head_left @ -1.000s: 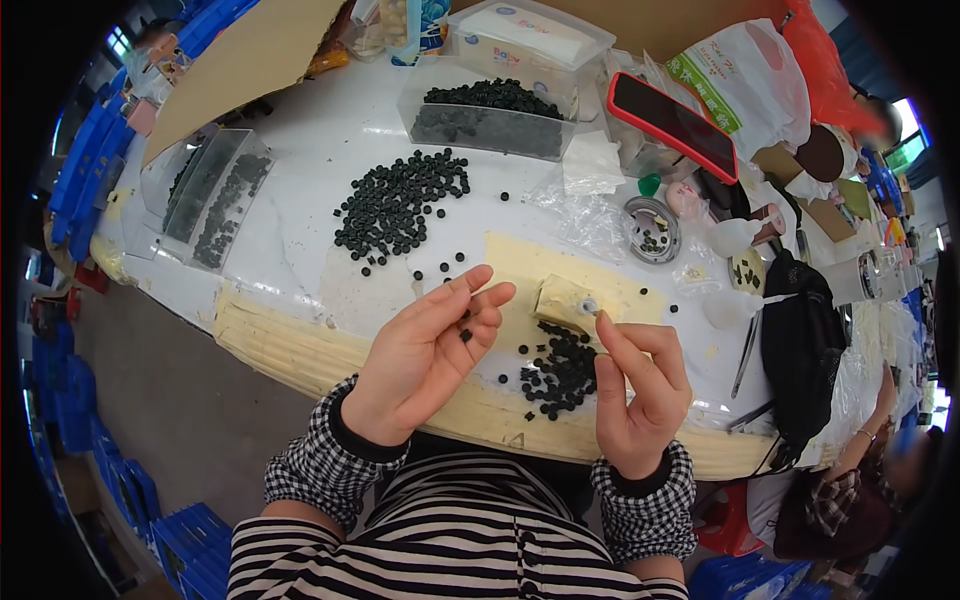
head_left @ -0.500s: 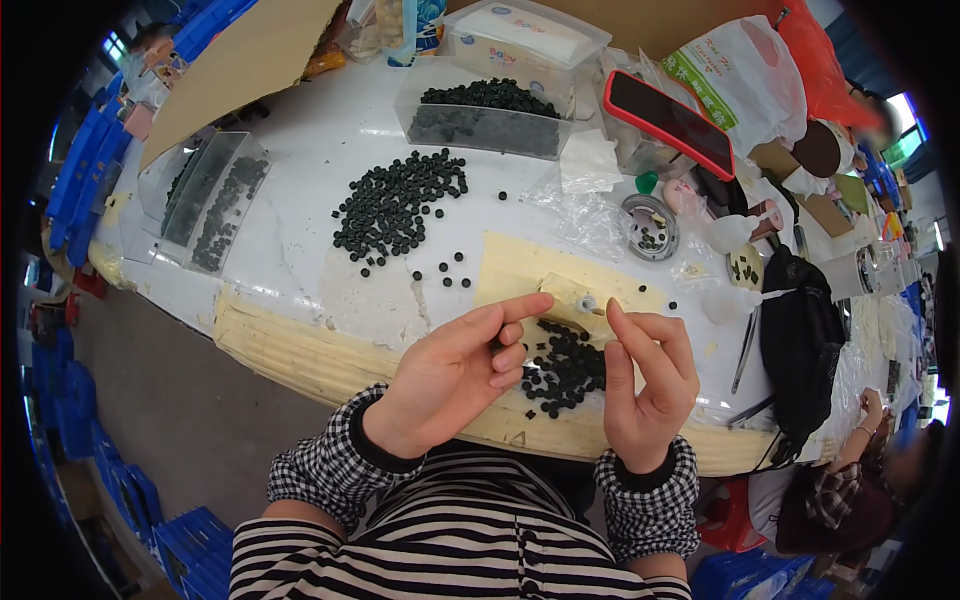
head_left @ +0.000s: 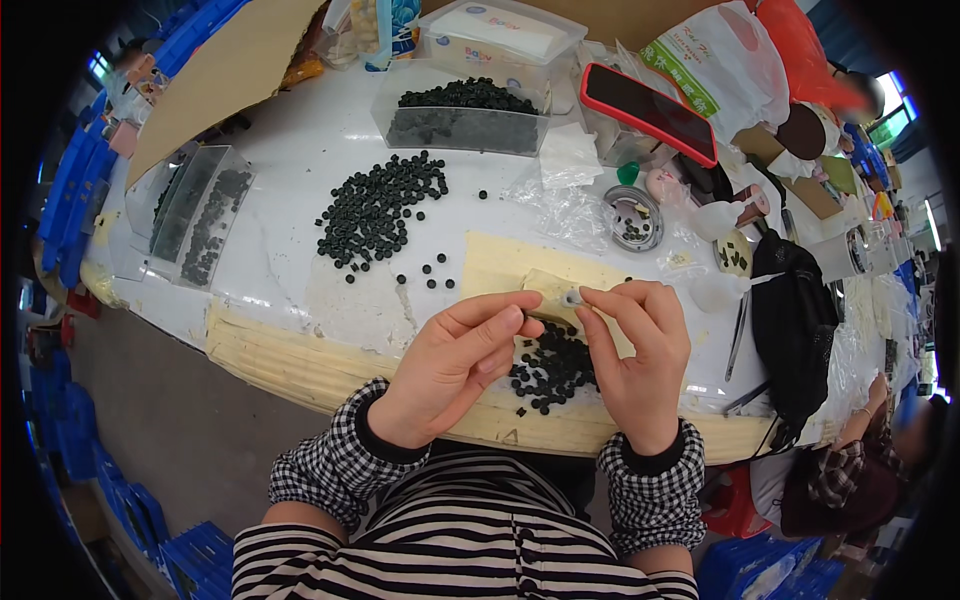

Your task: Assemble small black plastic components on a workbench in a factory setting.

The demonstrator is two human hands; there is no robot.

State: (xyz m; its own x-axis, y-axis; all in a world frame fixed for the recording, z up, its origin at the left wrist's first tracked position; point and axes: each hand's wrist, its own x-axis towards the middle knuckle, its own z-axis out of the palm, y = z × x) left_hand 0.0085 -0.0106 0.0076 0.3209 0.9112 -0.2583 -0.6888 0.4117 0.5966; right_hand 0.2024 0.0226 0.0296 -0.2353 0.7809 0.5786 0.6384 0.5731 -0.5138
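Observation:
My left hand (head_left: 450,365) and my right hand (head_left: 640,355) meet above the table's front edge. Both pinch a small pale yellow piece (head_left: 548,286) between thumb and forefinger. A small grey ring (head_left: 572,297) sits on it at my right fingertips. Right below the hands lies a small heap of black round parts (head_left: 548,372) on a pale yellow sheet (head_left: 500,268). Whether either hand also holds a black part is hidden by the fingers.
A bigger spread of black parts (head_left: 380,210) lies on the white table (head_left: 290,150). Behind it are a clear box of parts (head_left: 460,118), clear trays (head_left: 195,215) at left, a red phone (head_left: 648,112), a round tin (head_left: 633,216), tweezers (head_left: 738,335) and a black bag (head_left: 790,315). Another person (head_left: 850,470) sits at lower right.
My left hand, with fingers spread a second ago, has moved right and closed onto the pale yellow piece. My right hand has stayed nearly in place.

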